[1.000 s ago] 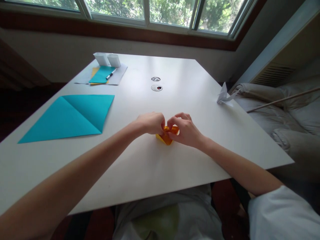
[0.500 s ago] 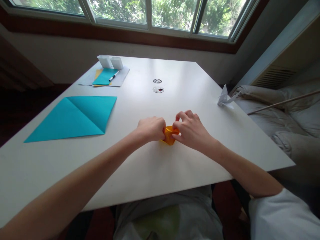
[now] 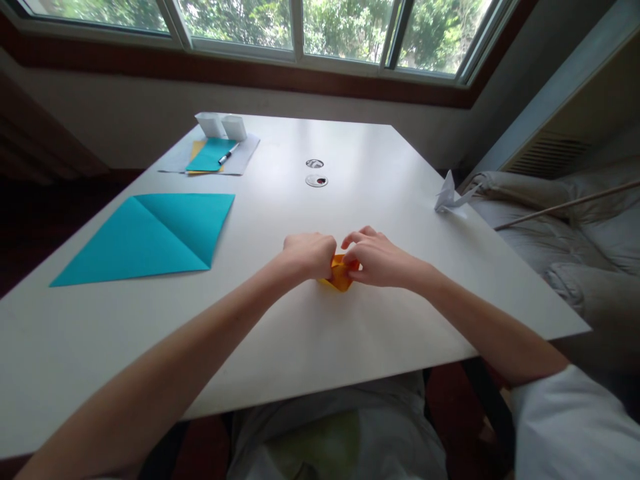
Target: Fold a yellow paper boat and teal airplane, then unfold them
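Observation:
A small folded piece of orange paper point(image 3: 341, 275) rests on the white table point(image 3: 310, 333) near its middle. My left hand point(image 3: 309, 254) is closed on the paper's left side, fingers curled over it. My right hand point(image 3: 379, 258) pinches the paper's right side with thumb and fingertips. The two hands almost touch above the paper, and most of the paper is hidden under them.
A large teal sheet point(image 3: 150, 235) with a diagonal crease lies at the left. Farther back are a stack of papers point(image 3: 213, 156) with a pen point(image 3: 227, 153) and two small white boxes point(image 3: 221, 125). A white paper crane point(image 3: 449, 196) stands near the right edge. Two round cable holes point(image 3: 316, 172) sit mid-table.
My right hand's fingers have dropped lower and flatter onto the orange paper, and both hands have closed in on it. The paper stays in the same spot on the table.

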{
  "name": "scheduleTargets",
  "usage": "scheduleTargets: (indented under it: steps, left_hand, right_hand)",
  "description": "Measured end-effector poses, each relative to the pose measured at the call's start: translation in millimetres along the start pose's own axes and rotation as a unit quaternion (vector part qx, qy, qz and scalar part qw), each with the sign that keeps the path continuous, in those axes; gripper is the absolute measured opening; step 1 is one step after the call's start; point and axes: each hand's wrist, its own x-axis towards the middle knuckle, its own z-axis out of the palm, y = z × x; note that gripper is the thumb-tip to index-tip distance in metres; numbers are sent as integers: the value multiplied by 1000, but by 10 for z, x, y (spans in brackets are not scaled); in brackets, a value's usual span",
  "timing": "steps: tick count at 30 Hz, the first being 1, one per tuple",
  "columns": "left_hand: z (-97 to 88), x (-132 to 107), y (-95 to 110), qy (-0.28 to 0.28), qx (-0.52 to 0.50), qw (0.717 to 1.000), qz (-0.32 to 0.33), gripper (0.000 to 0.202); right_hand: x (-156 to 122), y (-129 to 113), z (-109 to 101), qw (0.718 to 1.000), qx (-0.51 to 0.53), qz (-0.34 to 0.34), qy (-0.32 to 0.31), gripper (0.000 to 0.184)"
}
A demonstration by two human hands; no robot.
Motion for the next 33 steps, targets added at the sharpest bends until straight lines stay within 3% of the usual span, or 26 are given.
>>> scheduleTargets:
  steps: [9,16,20,22,25,30,33]
  left_hand:
    - [35,20,-42,16,-70,997,-14,26]
    - [32,-5,-28,10,-47,999,-7,20]
    - [42,-88,-182,65,-136,988,44,40]
    - [83,-121,-312,92,-222,967,89,61]
    - [204,-131,-468,82,-381,913,119,81]
    - [447,-71,-462,92,-566,792,210,58]
    - [528,-49,-375,122,-617,744,226,58]
  right_hand:
    - [-34,-102,60,999,-2,19,32,23]
    - [9,-71,144,996,-18,-6,91,22]
    - [17,-14,170,991,0,-7,137,16]
    - [28,28,174,983,26,-6,179,17]
    - [53,80,181,966,95,3,240,20]
    - [95,113,251,924,249,35,287,22]
    - [115,125,331,889,349,41,294,23]
